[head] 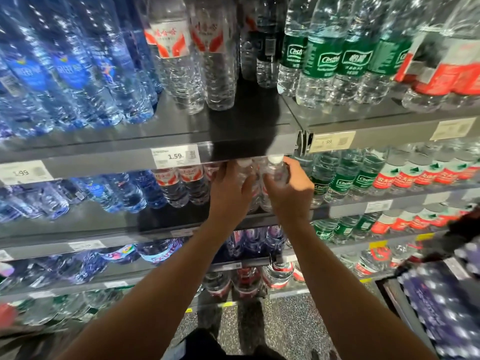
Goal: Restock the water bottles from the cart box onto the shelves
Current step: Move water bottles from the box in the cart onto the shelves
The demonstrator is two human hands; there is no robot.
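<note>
Both of my arms reach up to the second shelf (109, 224) of a store rack. My left hand (231, 188) grips a clear water bottle with a red and white label, its white cap (243, 162) just under the shelf edge above. My right hand (291, 193) grips a second such bottle (275, 168) right beside it, white cap up. Both bottles stand upright at the front of the shelf, to the right of matching red-labelled bottles (179, 185). My hands hide most of both bottles.
The top shelf (246, 131) has a bare dark gap above my hands, with price tags (174, 157) on its rail. Blue-labelled bottles (104, 193) stand left, green-labelled ones (342, 180) right. A wrapped pack of purple-capped bottles (441, 307) lies at lower right on the cart.
</note>
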